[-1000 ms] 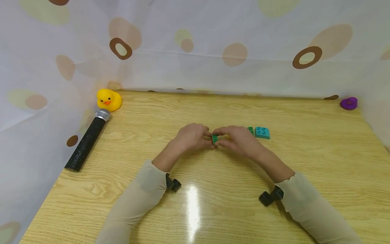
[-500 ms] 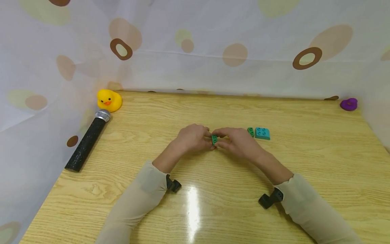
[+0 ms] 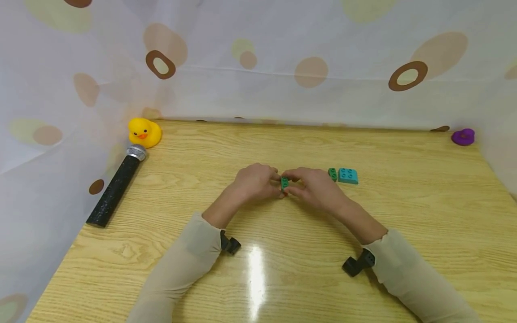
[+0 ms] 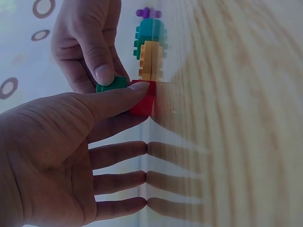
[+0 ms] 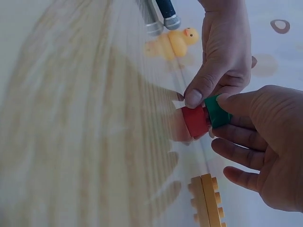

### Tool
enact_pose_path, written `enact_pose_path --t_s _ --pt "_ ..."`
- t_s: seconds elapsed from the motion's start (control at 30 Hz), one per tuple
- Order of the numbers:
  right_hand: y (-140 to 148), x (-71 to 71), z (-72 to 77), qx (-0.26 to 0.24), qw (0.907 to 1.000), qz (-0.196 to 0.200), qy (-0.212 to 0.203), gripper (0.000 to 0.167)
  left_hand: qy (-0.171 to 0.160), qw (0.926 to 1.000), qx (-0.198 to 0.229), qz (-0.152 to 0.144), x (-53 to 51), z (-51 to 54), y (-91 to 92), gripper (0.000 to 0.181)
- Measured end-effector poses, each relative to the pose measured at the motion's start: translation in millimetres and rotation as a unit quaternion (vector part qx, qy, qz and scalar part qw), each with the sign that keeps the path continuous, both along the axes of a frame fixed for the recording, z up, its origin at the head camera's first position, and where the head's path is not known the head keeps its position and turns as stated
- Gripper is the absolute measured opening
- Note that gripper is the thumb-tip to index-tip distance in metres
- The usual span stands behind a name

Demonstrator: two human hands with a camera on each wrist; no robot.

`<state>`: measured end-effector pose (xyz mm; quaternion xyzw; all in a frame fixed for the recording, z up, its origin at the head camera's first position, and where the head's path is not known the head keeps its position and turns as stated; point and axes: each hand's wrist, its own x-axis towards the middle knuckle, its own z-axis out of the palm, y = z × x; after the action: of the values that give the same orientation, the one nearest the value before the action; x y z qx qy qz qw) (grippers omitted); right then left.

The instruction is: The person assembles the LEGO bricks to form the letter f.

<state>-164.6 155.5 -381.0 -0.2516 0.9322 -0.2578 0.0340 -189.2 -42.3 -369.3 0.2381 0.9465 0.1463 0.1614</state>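
Note:
Near the table's middle, my left hand (image 3: 257,181) pinches a red toy brick (image 5: 195,122) between thumb and finger, low against the tabletop. Its other fingers are stretched out, tips at the table in the left wrist view. My right hand (image 3: 321,187) pinches a small green brick (image 3: 284,183) with two studs on top. The green brick is right above the red one; a bit of red stud shows between them in the right wrist view. From above, the red brick is mostly hidden. An orange brick (image 4: 151,60) lies close by, largely under my right hand in the head view.
Right of my right hand lie another green brick (image 3: 332,174) and a teal brick (image 3: 348,176). A black microphone (image 3: 117,186) and a yellow rubber duck (image 3: 144,133) are at the left edge. A purple toy (image 3: 463,137) sits far right. Patterned cloth (image 3: 258,89) borders the table's back.
Almost nothing has moved. My right hand has shifted very slightly, and a sliver of the orange brick now shows between its fingers.

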Motion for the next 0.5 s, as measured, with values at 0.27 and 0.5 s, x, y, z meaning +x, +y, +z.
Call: enact_pose_path --t_s 0.27,0.5 --pt "0.3 -2.6 0.3 0.028 0.9993 0.019 0.015 0.035 0.001 0.9998 0.014 0.015 1.2 -2.2 -0.7 0.042" --pt "-0.4 -3.9 2.9 0.047 0.9988 0.01 0.006 0.036 0.007 0.9999 0.015 0.002 0.7 -0.8 0.6 0.04"
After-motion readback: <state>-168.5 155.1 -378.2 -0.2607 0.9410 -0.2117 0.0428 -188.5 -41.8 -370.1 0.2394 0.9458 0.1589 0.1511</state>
